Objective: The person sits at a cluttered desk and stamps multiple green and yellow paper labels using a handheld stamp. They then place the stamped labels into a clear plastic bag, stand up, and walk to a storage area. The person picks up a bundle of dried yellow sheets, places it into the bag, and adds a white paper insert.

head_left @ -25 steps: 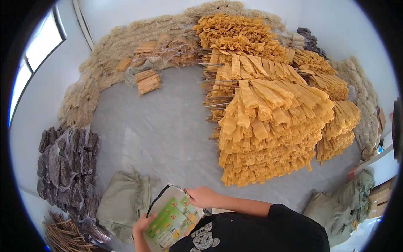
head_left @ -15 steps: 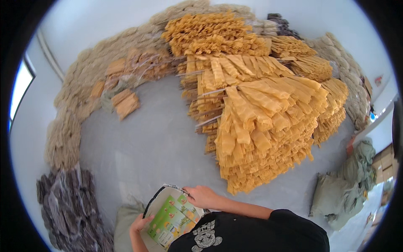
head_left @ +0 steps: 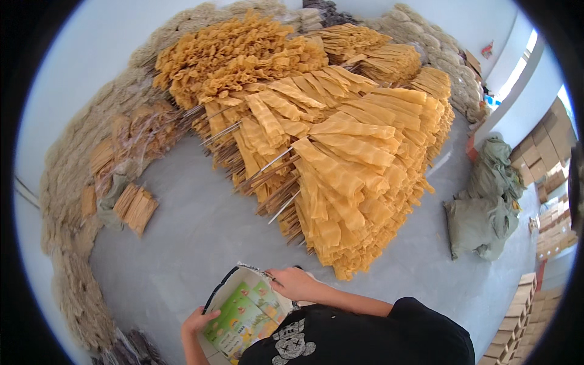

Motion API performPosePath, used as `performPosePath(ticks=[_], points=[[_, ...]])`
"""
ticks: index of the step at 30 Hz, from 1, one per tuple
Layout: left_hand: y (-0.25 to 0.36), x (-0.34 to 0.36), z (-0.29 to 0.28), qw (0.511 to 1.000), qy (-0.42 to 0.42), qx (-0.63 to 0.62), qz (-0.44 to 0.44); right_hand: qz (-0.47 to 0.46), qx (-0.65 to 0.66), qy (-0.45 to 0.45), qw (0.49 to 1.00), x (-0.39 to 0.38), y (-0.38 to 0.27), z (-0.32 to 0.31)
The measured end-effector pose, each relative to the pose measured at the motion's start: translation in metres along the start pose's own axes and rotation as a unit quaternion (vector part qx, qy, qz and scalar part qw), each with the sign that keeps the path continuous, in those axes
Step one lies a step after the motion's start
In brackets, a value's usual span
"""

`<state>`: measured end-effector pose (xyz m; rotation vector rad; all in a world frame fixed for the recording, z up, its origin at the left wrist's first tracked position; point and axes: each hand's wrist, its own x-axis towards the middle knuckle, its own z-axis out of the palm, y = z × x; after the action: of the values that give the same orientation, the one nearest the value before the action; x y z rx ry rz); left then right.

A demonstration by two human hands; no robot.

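Note:
Low in the picture, close to my body, is an open, white-lined bag or carton (head_left: 213, 302) with a dark rim; which of the two I cannot tell. Green and yellow printed packets (head_left: 246, 316) lie inside it. My left hand (head_left: 198, 321) is closed on its left side, thumb over the edge. At the upper right corner, my right hand (head_left: 291, 283) grips the rim with bent fingers. My black shirt covers the container's lower right part.
A large stack of yellow, dried sheet-like strips on sticks (head_left: 353, 164) fills the middle of the grey floor (head_left: 176, 243). Beige bundles (head_left: 79, 158) line the wall. Green sacks (head_left: 480, 213) stand right, near stacked cartons (head_left: 544, 146). Tied tan bundles (head_left: 135, 208) lie left.
The view has swung to the right, so the stack appears further left and more cartons show at the right. Both hands keep their hold on the container.

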<state>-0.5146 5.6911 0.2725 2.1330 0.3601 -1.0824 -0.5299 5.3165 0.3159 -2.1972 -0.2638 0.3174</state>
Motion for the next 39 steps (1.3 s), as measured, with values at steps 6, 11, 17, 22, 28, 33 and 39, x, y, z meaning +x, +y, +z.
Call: performPosePath(ticks=[6,11,17,22,28,33,39], points=[[0.091,0.046,-0.060,1.000,-0.004,-0.007,-0.005,0.016,0.008,0.006,1.000,0.097,0.000,-0.027],[0.081,0.084,-0.107,0.993,0.002,-0.120,-0.014,0.029,0.067,-0.018,0.997,0.157,-0.030,-0.062],[0.099,0.117,-0.141,0.981,0.000,-0.193,0.025,0.041,0.118,0.116,0.985,0.202,0.021,-0.074],[0.121,0.146,-0.194,0.980,-0.025,-0.199,0.002,0.139,-0.108,0.337,0.925,0.193,0.096,-0.120],[0.171,0.182,-0.242,0.994,-0.051,-0.086,0.053,0.429,-0.378,0.423,0.703,0.111,0.166,-0.168],[0.196,0.179,-0.254,0.996,-0.029,-0.066,0.057,0.520,-0.257,0.398,0.710,0.084,0.153,-0.175],[0.179,0.216,-0.270,0.997,-0.043,-0.044,0.053,0.406,-0.191,0.432,0.783,0.090,0.142,-0.136]])
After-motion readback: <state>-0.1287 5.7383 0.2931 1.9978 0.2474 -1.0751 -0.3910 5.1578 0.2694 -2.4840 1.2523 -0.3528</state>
